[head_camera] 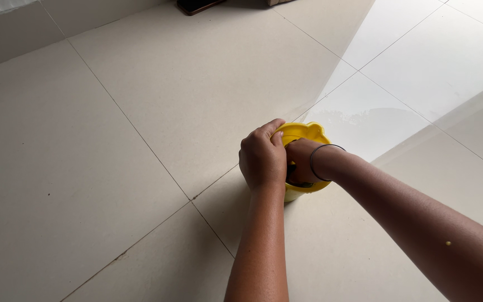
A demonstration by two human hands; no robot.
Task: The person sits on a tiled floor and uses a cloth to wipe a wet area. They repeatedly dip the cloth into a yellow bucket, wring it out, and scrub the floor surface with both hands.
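Observation:
A small yellow pot (308,133) with a wavy rim stands on the pale tiled floor. My left hand (262,158) is clasped over the pot's left rim, fingers curled on its edge. My right hand (299,161) reaches down inside the pot, so its fingers are hidden. A thin dark bangle (321,154) circles my right wrist. Something dark lies inside the pot beneath my right hand; I cannot tell what it is.
Large cream floor tiles (141,84) with thin grout lines spread all around. A bright glossy patch of reflected light (420,61) covers the right side. A dark flat object (197,5) lies at the top edge beside a wall base.

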